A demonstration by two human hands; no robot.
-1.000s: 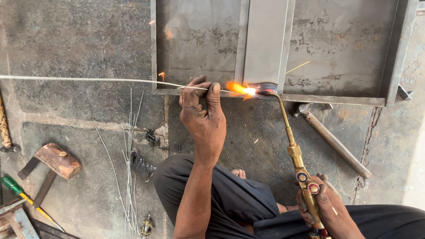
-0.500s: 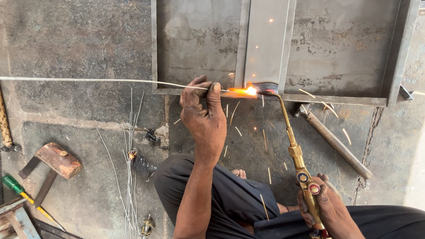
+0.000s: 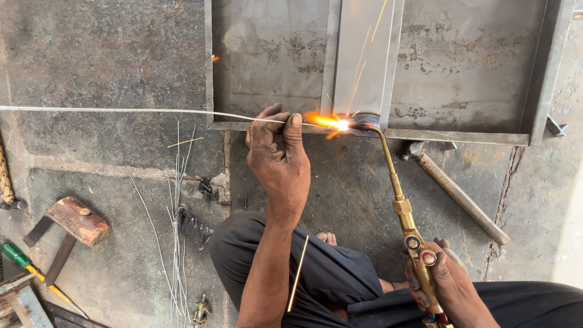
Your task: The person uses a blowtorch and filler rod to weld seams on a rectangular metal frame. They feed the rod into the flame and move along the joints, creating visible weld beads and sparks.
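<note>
since the earlier views the flame (image 3: 328,122) burns longer and sparks now fly up over the upright channel (image 3: 362,58), so heat is judged concentrated at the joint on the steel frame (image 3: 461,135). left hand (image 3: 280,159) pinches one filler rod (image 3: 121,110), tip at the flame; right hand (image 3: 446,282) is closed around one brass torch (image 3: 404,209). counted nearby: two hammers (image 3: 76,220), one screwdriver (image 3: 24,264), a bundle of spare rods (image 3: 177,231).

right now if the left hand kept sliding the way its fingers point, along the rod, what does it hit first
Probably the torch flame. The left hand pinches the thin filler rod with its fingertips aimed right along the frame's lower edge; the flame burns just beyond them, at the joint.
</note>
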